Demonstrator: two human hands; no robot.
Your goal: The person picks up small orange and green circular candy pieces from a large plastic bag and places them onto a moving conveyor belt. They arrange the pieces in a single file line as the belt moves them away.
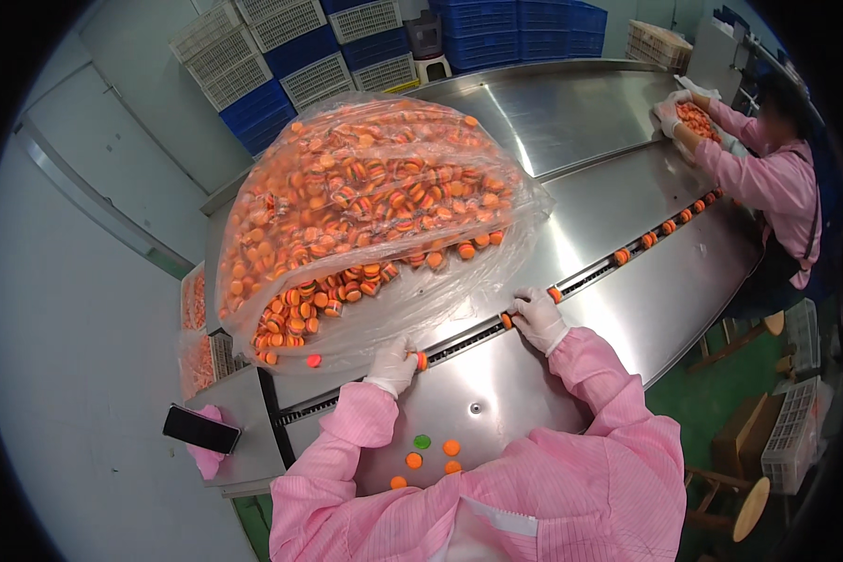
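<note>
My gloved left hand (392,365) is at the conveyor channel (459,346), fingers closed on an orange striped candy (421,361) that shows at its right side. Farther right along the same channel, my gloved right hand (539,321) has bent fingers against another striped candy (507,320). One more candy (554,294) sits in the channel just beyond that hand. A big clear plastic bag (525,201) full of such round, layered candies lies on the steel table past my hands. Its mouth gapes toward me, and some candies have spilled near its edge.
Loose orange discs (414,460) and a green disc (422,441) lie on the table close to me. A phone (201,429) rests at the left corner. At the right, a co-worker in pink (757,178) holds a heap of candies. Crates (482,33) are stacked behind.
</note>
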